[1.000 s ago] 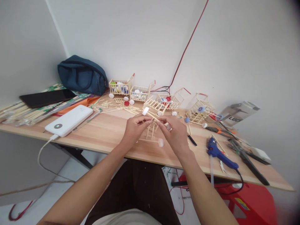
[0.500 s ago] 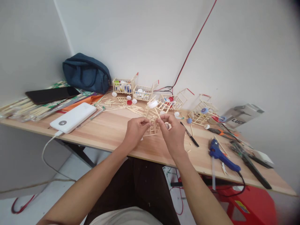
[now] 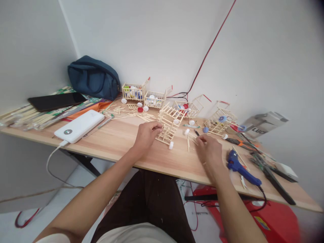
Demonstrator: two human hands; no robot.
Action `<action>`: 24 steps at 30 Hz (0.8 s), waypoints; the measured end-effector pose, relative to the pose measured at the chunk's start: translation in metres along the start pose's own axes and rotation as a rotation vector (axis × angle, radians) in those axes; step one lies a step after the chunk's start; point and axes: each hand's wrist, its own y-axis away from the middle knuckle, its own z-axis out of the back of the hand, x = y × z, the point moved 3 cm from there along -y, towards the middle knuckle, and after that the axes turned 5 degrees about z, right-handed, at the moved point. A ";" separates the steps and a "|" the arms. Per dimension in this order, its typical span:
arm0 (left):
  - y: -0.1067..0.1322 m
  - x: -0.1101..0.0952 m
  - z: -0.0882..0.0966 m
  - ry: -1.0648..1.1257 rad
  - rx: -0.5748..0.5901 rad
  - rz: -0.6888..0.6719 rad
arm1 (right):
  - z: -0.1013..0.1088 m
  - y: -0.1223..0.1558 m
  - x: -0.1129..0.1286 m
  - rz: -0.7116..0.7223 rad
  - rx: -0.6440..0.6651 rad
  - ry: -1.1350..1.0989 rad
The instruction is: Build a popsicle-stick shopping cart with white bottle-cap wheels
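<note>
My left hand [image 3: 147, 133] pinches the near edge of a small cart frame [image 3: 169, 124] made of thin wooden sticks. The frame rests tilted on the wooden table [image 3: 121, 141], with a white cap wheel [image 3: 171, 145] at its lower corner. My right hand [image 3: 211, 152] lies low on the table to the right, fingers stretched out and holding nothing. Its fingertips are beside a few loose sticks [image 3: 188, 143] and a black pen [image 3: 196, 133]. A blue glue gun [image 3: 240, 166] lies just right of that hand.
Finished stick carts with bottle caps [image 3: 133, 91] line the wall, and more carts [image 3: 219, 120] stand at the right. A dark blue bag [image 3: 93, 77], a black phone [image 3: 54, 101], a white power bank [image 3: 79, 126], pliers [image 3: 239, 141], a grey box [image 3: 264, 122] and a red stool [image 3: 273, 219] are around.
Both hands held the frame in the air; now it is set down on the table under my left hand. My right hand has let go and moved right and down toward the loose sticks.
</note>
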 end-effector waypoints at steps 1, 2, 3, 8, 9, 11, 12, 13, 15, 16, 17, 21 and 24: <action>0.000 -0.001 -0.001 -0.013 -0.003 -0.014 | -0.004 0.001 0.000 0.023 0.015 0.026; 0.000 -0.002 -0.001 -0.030 -0.006 -0.028 | -0.006 0.003 0.002 0.044 0.008 0.042; 0.001 -0.002 -0.001 -0.050 -0.011 -0.045 | -0.006 0.005 0.006 0.064 -0.015 0.042; 0.000 -0.005 0.001 -0.168 -0.066 -0.134 | 0.004 0.017 0.052 0.184 -0.095 -0.221; 0.000 -0.004 0.001 -0.185 -0.071 -0.146 | 0.005 0.019 0.064 0.210 -0.084 -0.286; -0.001 -0.003 0.000 -0.202 -0.075 -0.165 | 0.005 0.022 0.084 0.224 -0.078 -0.365; -0.001 -0.003 0.000 -0.204 -0.082 -0.175 | 0.004 0.023 0.093 0.227 -0.074 -0.382; -0.001 -0.003 0.000 -0.203 -0.095 -0.183 | 0.001 0.023 0.100 0.227 -0.073 -0.388; -0.001 -0.003 0.001 -0.193 -0.128 -0.192 | -0.005 0.023 0.111 0.213 -0.079 -0.379; -0.001 -0.003 0.002 -0.184 -0.141 -0.193 | -0.009 0.022 0.114 0.201 -0.086 -0.367; -0.001 -0.003 0.002 -0.176 -0.149 -0.193 | -0.012 0.020 0.116 0.185 -0.094 -0.354; -0.005 0.000 0.005 -0.152 -0.140 -0.168 | -0.022 0.015 0.118 0.128 -0.117 -0.301; -0.011 0.004 0.006 -0.127 -0.122 -0.130 | -0.026 0.010 0.116 0.084 -0.135 -0.267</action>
